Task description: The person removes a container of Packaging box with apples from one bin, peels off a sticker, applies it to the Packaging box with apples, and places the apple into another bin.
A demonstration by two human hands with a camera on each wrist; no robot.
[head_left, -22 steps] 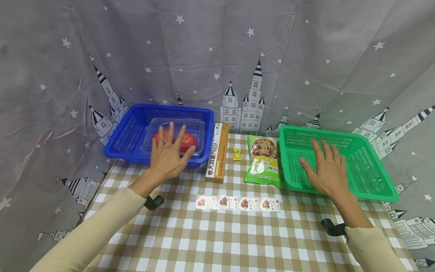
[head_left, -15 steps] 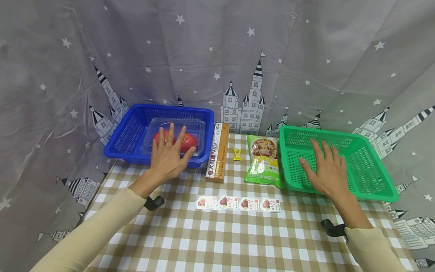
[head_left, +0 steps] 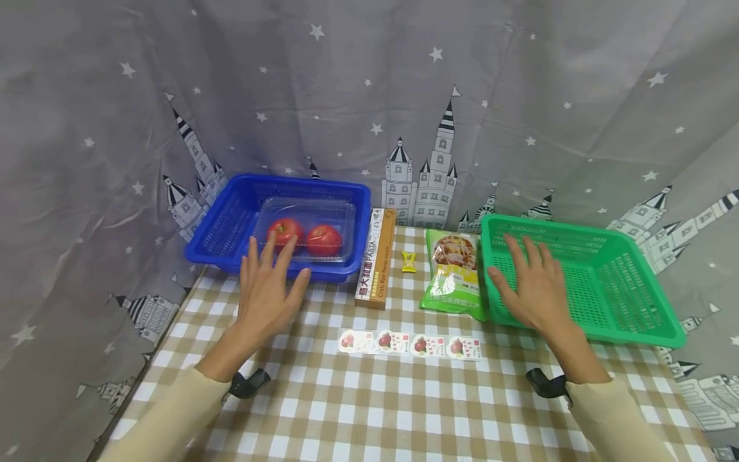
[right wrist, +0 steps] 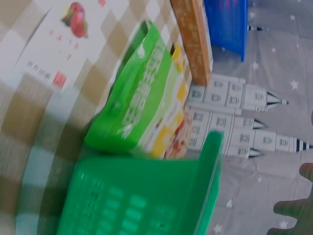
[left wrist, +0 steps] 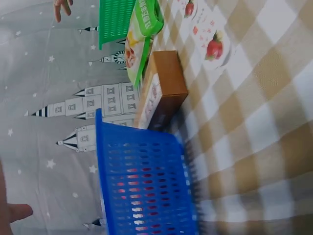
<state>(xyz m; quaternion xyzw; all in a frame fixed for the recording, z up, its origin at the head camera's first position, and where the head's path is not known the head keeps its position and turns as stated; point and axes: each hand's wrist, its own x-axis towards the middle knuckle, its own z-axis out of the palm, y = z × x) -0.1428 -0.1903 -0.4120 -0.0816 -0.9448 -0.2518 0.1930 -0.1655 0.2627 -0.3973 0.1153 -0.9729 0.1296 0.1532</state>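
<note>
The left hand [head_left: 262, 301] is spread near the front edge of a blue basket [head_left: 222, 221]. The right hand [head_left: 538, 295] is spread over the left part of a green basket [head_left: 614, 282]. Two red fruits [head_left: 323, 240] lie in a clear tray [head_left: 308, 206] in the blue basket. A brown and white checked cloth [head_left: 323, 394] covers the desk [head_left: 427, 414]. On it, between the baskets, are a pasta box [head_left: 376, 260], a small yellow packet [head_left: 408, 262] and a green bag [head_left: 456, 276]. A gray curtain [head_left: 369, 58] with stars and castles hangs behind.
</note>
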